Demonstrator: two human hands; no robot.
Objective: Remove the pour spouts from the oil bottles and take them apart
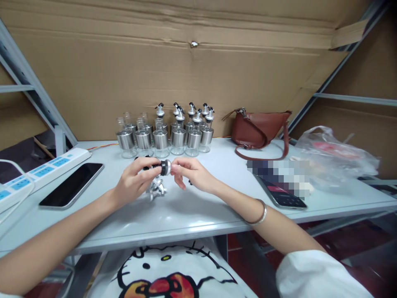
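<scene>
My left hand (136,177) is closed around a black and silver bottle pourer (166,167), held sideways above the table. At the pourer's silver end, my right hand (192,173) pinches with thumb and fingertips; whether it grips the pourer itself or a small part is hidden. Several loose silver pourer parts (157,188) lie on the table just below my left hand. Behind both hands stand glass bottles with steel sleeves: some are open-necked, like the bottle (125,140) at the left end, others carry pourers, like the bottle (194,140) toward the right.
A white power strip (45,170) and a dark phone (72,184) lie at the left. To the right are a brown handbag (252,130), another phone (290,200) and a clear plastic bag (338,159). Cardboard (139,74) walls off the table's back.
</scene>
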